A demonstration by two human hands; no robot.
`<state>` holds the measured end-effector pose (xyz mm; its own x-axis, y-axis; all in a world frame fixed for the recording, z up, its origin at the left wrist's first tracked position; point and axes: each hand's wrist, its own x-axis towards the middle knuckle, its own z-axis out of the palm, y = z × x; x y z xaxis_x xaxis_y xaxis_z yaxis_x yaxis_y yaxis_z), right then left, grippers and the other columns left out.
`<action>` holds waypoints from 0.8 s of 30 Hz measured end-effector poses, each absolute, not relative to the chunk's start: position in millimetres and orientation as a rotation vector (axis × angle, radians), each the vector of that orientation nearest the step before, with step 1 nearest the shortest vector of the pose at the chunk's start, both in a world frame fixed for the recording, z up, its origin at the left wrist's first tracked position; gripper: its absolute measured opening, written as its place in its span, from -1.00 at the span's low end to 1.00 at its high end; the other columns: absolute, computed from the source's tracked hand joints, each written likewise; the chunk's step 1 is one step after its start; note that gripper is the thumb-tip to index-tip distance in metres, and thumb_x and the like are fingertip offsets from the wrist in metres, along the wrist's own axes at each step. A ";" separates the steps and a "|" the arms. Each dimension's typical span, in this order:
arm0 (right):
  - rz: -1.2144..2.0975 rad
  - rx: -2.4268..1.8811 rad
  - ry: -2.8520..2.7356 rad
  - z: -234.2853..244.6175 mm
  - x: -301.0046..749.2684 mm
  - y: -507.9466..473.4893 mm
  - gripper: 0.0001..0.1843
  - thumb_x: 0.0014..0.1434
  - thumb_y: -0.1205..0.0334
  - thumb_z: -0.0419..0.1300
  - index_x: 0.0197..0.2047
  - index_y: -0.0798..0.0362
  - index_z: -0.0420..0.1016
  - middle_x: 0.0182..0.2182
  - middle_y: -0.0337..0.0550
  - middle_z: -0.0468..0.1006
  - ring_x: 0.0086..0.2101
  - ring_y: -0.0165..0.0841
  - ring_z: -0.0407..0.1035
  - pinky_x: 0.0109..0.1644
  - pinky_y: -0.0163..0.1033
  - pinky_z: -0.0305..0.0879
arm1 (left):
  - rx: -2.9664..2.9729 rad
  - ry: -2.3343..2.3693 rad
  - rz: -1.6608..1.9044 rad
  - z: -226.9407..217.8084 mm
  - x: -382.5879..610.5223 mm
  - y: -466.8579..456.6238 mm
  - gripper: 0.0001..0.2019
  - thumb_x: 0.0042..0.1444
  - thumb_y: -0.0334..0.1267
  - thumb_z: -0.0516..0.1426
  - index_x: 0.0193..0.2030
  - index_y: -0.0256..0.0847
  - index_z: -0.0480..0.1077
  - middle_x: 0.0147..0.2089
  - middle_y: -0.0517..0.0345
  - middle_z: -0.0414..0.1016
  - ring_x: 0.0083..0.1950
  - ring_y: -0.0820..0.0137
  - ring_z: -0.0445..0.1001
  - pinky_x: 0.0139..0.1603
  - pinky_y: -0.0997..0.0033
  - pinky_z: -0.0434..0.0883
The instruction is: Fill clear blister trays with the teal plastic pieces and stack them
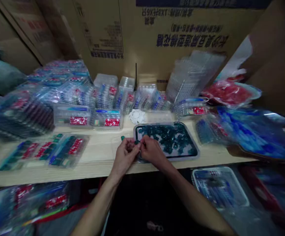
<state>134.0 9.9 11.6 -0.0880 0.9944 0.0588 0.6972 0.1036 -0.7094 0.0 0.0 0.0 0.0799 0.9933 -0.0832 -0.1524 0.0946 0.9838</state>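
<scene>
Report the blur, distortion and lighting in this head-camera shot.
Head view: sharpest at the centre, where the left hand and right hand meet beside the tray; the edges smear, notably the blue bags on the right; wide-angle bending curves the table edge; lighting dim, darkest below the table.

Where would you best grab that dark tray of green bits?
Probably by its raised rim at the right end, coming from the right: the tray lies flat, green pieces fill its middle, and the left hand and right hand crowd its left end.
</scene>
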 end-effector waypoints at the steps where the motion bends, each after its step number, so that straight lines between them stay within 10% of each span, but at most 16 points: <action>1: 0.762 -1.637 -1.827 10.3 134.4 9.3 -0.92 0.14 0.39 0.05 -0.33 0.06 0.35 -0.43 -0.11 0.53 -0.37 -0.29 0.42 -0.29 -0.28 0.13 | 1.079 1.083 1.151 -1.4 -0.6 0.6 -0.64 0.03 -0.10 0.29 -0.12 -0.20 0.31 -0.45 0.31 0.42 -0.45 0.52 0.39 -0.37 0.55 0.33; 18: 0.766 -1.138 -1.896 23.6 140.7 23.1 -0.74 0.17 0.32 0.07 -0.05 0.04 0.36 -0.40 -0.24 0.50 -0.41 -0.39 0.36 -0.28 -0.32 0.21 | 1.062 1.198 1.209 31.7 -55.5 22.8 -0.60 -0.19 -0.17 0.43 -0.19 -0.28 0.56 -0.34 0.12 0.59 -0.36 0.43 0.52 -0.23 0.44 0.44; 24: 0.811 -1.371 -1.702 6.6 200.8 32.0 -0.73 0.20 0.20 0.06 -0.09 0.04 0.47 -0.44 -0.22 0.51 -0.47 -0.38 0.36 -0.36 -0.30 0.23 | 1.589 1.376 1.116 -2.0 -76.2 8.1 -0.83 0.04 -0.21 0.29 -0.22 -0.19 0.60 -0.22 0.05 0.63 -0.19 0.33 0.56 -0.12 0.36 0.45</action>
<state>200.8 32.0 6.6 -0.1048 0.9775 0.1831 0.4735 0.2110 -0.8552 -76.2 8.1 -2.0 0.0445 0.9890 0.1411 0.3420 -0.1478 0.9280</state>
